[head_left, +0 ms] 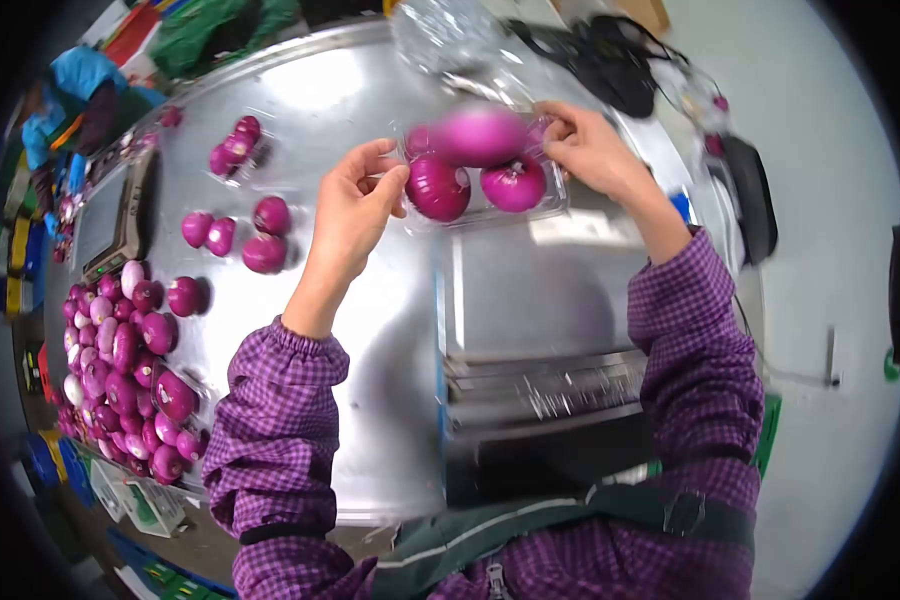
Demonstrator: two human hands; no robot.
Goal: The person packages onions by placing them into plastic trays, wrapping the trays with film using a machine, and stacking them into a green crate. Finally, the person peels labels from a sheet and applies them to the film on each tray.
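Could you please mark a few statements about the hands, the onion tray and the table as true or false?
1. Both hands hold the clear plastic tray of purple onions. True: left hand, right hand.
2. The tray is empty. False: it holds several onions.
3. A heap of loose purple onions lies at the left of the metal table. True.
4. The sleeves are plain white. False: purple checked.

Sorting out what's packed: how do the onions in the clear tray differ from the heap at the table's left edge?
The tray onions are few, sit in a clear tray and are held by both hands. The heap is many, loose and untouched on the table. Both are purple.
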